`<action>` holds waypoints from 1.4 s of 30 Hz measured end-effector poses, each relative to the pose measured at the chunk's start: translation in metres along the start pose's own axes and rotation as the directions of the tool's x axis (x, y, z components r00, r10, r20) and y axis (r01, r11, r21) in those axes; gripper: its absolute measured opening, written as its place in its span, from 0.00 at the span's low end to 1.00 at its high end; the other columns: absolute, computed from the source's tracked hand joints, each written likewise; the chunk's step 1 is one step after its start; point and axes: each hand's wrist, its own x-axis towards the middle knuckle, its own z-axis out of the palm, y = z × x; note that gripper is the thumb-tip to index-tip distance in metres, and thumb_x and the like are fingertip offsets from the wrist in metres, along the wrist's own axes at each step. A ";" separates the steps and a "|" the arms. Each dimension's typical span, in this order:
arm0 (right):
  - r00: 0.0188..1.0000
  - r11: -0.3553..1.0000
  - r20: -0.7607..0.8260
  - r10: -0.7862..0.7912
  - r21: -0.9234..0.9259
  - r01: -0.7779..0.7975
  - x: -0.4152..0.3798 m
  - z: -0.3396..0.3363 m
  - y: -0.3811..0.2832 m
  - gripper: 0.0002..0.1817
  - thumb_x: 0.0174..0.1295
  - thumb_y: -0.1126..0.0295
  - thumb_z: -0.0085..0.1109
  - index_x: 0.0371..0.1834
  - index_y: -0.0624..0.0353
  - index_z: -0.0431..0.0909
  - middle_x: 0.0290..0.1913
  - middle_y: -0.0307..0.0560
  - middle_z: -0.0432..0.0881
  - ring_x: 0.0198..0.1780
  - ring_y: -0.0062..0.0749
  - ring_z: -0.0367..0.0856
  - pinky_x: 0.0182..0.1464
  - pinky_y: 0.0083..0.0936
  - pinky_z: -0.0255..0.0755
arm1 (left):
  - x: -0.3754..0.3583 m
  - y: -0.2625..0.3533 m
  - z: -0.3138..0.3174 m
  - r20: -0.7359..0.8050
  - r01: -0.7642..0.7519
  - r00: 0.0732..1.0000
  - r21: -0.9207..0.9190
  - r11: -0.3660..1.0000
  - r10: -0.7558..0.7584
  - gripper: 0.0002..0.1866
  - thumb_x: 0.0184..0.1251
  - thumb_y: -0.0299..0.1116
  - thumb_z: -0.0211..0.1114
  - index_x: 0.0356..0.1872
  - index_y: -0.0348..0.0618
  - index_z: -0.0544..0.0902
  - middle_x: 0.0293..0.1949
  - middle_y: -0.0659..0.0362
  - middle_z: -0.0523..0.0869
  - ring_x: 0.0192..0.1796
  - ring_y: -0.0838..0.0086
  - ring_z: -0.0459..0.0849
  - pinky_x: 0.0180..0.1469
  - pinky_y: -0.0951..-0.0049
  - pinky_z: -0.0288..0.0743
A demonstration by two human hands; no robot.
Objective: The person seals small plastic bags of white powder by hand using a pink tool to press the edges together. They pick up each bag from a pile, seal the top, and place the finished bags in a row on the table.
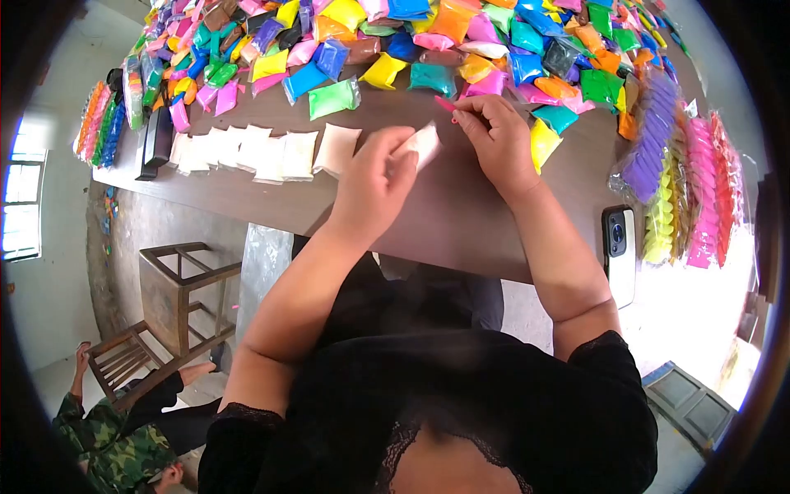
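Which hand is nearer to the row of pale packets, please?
Left: the left hand is just beside the right end of the row of pale packets; the right hand is farther right.

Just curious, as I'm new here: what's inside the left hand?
A pale packet, its blurred end showing beyond the fingers. The part inside the left hand is covered and can't be seen.

A dark brown bench (461, 235) spans the upper room, with a wooden stool (174, 305) and a slatted wooden chair (123, 362) close together to the left on a grey floor (132, 222). Daylight enters a barred window (23, 202) in the pale left wall (62, 181). Bright light washes the right side, near a grey panelled door (690, 402).
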 end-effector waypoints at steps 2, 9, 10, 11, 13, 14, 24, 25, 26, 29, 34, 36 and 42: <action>1.000 1.000 0.007 -0.001 -0.008 0.001 0.000 -0.001 -0.001 0.08 0.64 0.72 0.67 0.45 0.59 0.84 0.42 0.49 0.84 0.44 0.46 0.85 0.46 0.34 0.78 | 0.003 0.014 -0.009 0.284 0.612 0.789 -0.432 0.663 -0.544 0.15 0.65 0.25 0.70 0.52 0.38 0.83 0.43 0.52 0.86 0.45 0.60 0.86 0.46 0.67 0.78; 0.996 0.997 0.075 -0.049 -0.051 0.053 0.000 -0.002 -0.003 0.08 0.63 0.71 0.67 0.43 0.58 0.85 0.40 0.50 0.84 0.44 0.46 0.84 0.46 0.34 0.77 | -0.001 0.006 -0.003 0.062 -0.083 0.996 0.407 0.910 0.063 0.12 0.62 0.28 0.72 0.46 0.43 0.87 0.47 0.57 0.82 0.48 0.59 0.82 0.49 0.62 0.77; 0.996 0.997 0.075 -0.048 -0.052 0.052 -0.001 -0.003 -0.004 0.08 0.63 0.71 0.67 0.43 0.58 0.85 0.40 0.50 0.84 0.44 0.46 0.84 0.46 0.34 0.77 | -0.004 0.008 -0.001 0.091 -0.130 0.991 0.388 0.912 0.103 0.12 0.61 0.28 0.73 0.46 0.43 0.87 0.48 0.57 0.82 0.48 0.59 0.82 0.50 0.61 0.77; 0.990 0.997 0.132 -0.052 -0.042 0.058 -0.001 -0.004 -0.005 0.08 0.62 0.70 0.67 0.42 0.59 0.85 0.40 0.49 0.84 0.43 0.46 0.84 0.45 0.35 0.77 | -0.013 0.004 0.007 0.125 -0.116 0.989 0.328 0.937 0.079 0.12 0.61 0.28 0.72 0.46 0.42 0.86 0.48 0.56 0.81 0.49 0.59 0.81 0.50 0.61 0.77; 0.980 0.997 0.190 -0.055 -0.034 0.063 -0.002 -0.006 -0.010 0.07 0.61 0.70 0.67 0.41 0.59 0.85 0.40 0.49 0.84 0.41 0.46 0.84 0.44 0.35 0.78 | -0.015 0.006 0.008 0.113 -0.116 0.990 0.337 0.934 0.082 0.13 0.61 0.28 0.72 0.47 0.41 0.86 0.48 0.57 0.81 0.49 0.59 0.81 0.51 0.61 0.77; 0.965 0.995 0.260 -0.029 -0.084 0.053 -0.004 -0.007 -0.015 0.07 0.60 0.70 0.67 0.39 0.58 0.86 0.39 0.48 0.85 0.40 0.45 0.84 0.43 0.36 0.78 | -0.016 0.006 0.008 0.101 -0.115 0.991 0.347 0.931 0.084 0.14 0.61 0.28 0.72 0.48 0.40 0.85 0.48 0.57 0.81 0.49 0.59 0.81 0.52 0.61 0.76; 0.957 0.933 0.165 -0.239 -0.235 0.273 -0.002 -0.005 -0.015 0.04 0.60 0.68 0.65 0.34 0.53 0.85 0.34 0.44 0.83 0.38 0.43 0.84 0.38 0.37 0.78 | -0.016 0.000 0.010 0.104 -0.124 0.990 0.336 0.934 0.094 0.15 0.61 0.27 0.72 0.50 0.41 0.84 0.48 0.57 0.80 0.50 0.60 0.80 0.54 0.61 0.75; 0.955 0.933 0.174 -0.242 -0.230 0.278 -0.005 -0.003 -0.016 0.04 0.60 0.68 0.65 0.34 0.53 0.85 0.34 0.44 0.83 0.38 0.43 0.84 0.38 0.37 0.78 | -0.016 0.000 0.011 0.090 -0.130 0.990 0.318 0.939 0.107 0.15 0.61 0.27 0.72 0.49 0.41 0.84 0.48 0.57 0.80 0.50 0.60 0.80 0.55 0.60 0.75; 0.949 0.926 0.206 -0.239 -0.246 0.286 -0.007 -0.001 -0.017 0.04 0.60 0.68 0.65 0.34 0.53 0.85 0.35 0.44 0.83 0.38 0.43 0.84 0.39 0.37 0.78 | -0.016 0.001 0.011 0.075 -0.137 0.990 0.302 0.943 0.119 0.14 0.60 0.27 0.72 0.48 0.41 0.84 0.48 0.57 0.80 0.50 0.60 0.80 0.55 0.60 0.74; 0.943 0.897 0.223 -0.249 -0.315 0.311 -0.009 -0.002 -0.004 0.04 0.60 0.68 0.65 0.35 0.53 0.85 0.35 0.45 0.83 0.38 0.44 0.84 0.39 0.37 0.78 | -0.018 -0.001 0.011 0.109 -0.142 0.988 0.340 0.930 0.111 0.14 0.60 0.29 0.72 0.47 0.42 0.83 0.48 0.56 0.80 0.51 0.58 0.80 0.56 0.59 0.74; 0.940 0.925 0.276 -0.202 -0.261 0.275 -0.008 0.000 -0.020 0.05 0.60 0.69 0.65 0.39 0.53 0.85 0.37 0.47 0.83 0.41 0.47 0.84 0.42 0.36 0.79 | -0.015 0.007 0.004 0.141 -0.113 0.987 0.312 0.943 0.072 0.23 0.58 0.38 0.74 0.52 0.40 0.78 0.51 0.53 0.78 0.55 0.57 0.79 0.60 0.57 0.71; 0.940 0.899 0.258 -0.225 -0.317 0.302 -0.005 -0.003 -0.009 0.06 0.61 0.70 0.66 0.40 0.54 0.85 0.38 0.47 0.83 0.41 0.45 0.84 0.43 0.35 0.78 | -0.016 0.005 0.009 0.160 -0.062 0.987 0.324 0.944 0.010 0.24 0.58 0.39 0.74 0.53 0.41 0.78 0.51 0.54 0.77 0.55 0.58 0.78 0.60 0.58 0.72; 0.979 0.990 0.149 0.137 -0.048 -0.131 -0.003 -0.002 -0.012 0.12 0.65 0.74 0.69 0.50 0.62 0.82 0.41 0.41 0.83 0.42 0.25 0.81 0.46 0.24 0.76 | -0.002 -0.005 0.012 0.127 -0.066 0.992 0.388 0.919 0.017 0.24 0.58 0.34 0.73 0.55 0.42 0.79 0.51 0.54 0.78 0.55 0.57 0.78 0.60 0.58 0.72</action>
